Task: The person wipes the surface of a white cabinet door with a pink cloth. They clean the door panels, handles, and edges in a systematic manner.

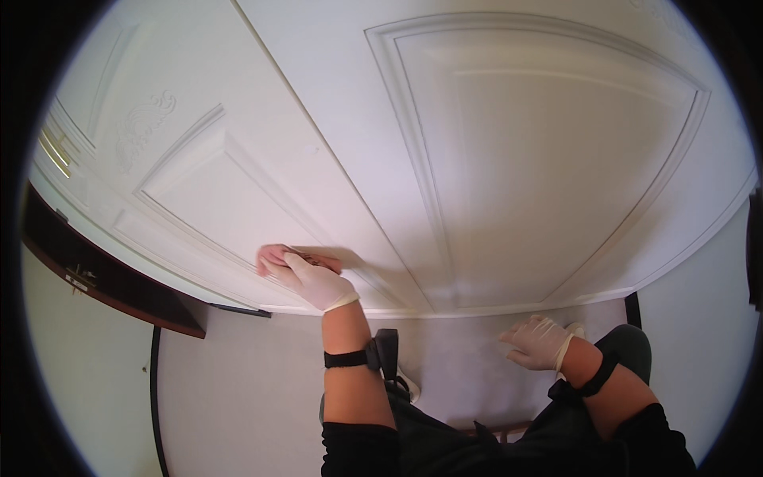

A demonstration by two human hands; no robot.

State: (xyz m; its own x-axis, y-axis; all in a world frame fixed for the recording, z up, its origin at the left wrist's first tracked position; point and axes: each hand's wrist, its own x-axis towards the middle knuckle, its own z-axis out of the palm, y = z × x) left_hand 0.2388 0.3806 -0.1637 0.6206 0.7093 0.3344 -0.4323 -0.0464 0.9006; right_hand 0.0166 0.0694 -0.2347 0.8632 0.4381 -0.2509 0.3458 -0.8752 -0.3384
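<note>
My left hand [319,285], in a thin pale glove, grips a folded pink cloth [274,255]. The cloth lies against the lower part of a white panelled wardrobe door [197,191], at its raised moulding. A narrow seam divides this door from a wider white panel [536,167] with a framed centre. My right hand [539,344], gloved too, hangs over the floor near my knee with its fingers loosely spread and nothing in it. Each forearm wears a black strap, and a dark device [386,352] sits on the left one.
At the left rim a dark brown door [119,292] stands edge-on, with a metal lock in its edge. Gold handles [55,152] show above it. Grey floor [250,381] lies below, bounded by pale walls. Behind me is a reddish-brown wooden piece [512,428], mostly hidden.
</note>
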